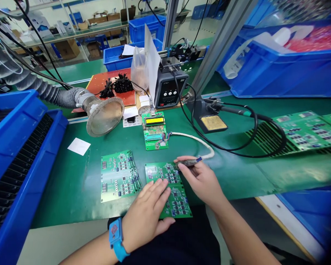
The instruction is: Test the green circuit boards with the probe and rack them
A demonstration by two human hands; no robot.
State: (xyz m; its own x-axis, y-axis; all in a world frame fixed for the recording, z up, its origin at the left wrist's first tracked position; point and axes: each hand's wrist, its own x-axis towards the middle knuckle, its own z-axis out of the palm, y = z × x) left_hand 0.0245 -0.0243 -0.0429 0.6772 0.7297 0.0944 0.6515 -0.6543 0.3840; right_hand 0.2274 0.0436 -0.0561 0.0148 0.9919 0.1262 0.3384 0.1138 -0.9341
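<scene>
My left hand [145, 211] lies flat, fingers stretched, across a green printed circuit board [179, 202] at the table's front edge. A blue strap is round that wrist. In my right hand [205, 182] is a dark pen-like probe [188, 162], gripped between thumb and fingers, its tip end at the board's upper right edge. Whether the tip touches the board I cannot tell. From the probe a white cable [204, 140] runs to a small green programmer board [155, 130] with a lit yellow display. The board under my hand shows a lit digit display.
Another circuit board [120, 176] lies to the left, near a white paper slip [79, 146]. Behind stand a fume extractor hood [106, 117] and a soldering station [169, 86]. A soldering iron [237, 110] rests in its stand. More boards [306, 129] lie right; blue bins [281, 73] flank the table.
</scene>
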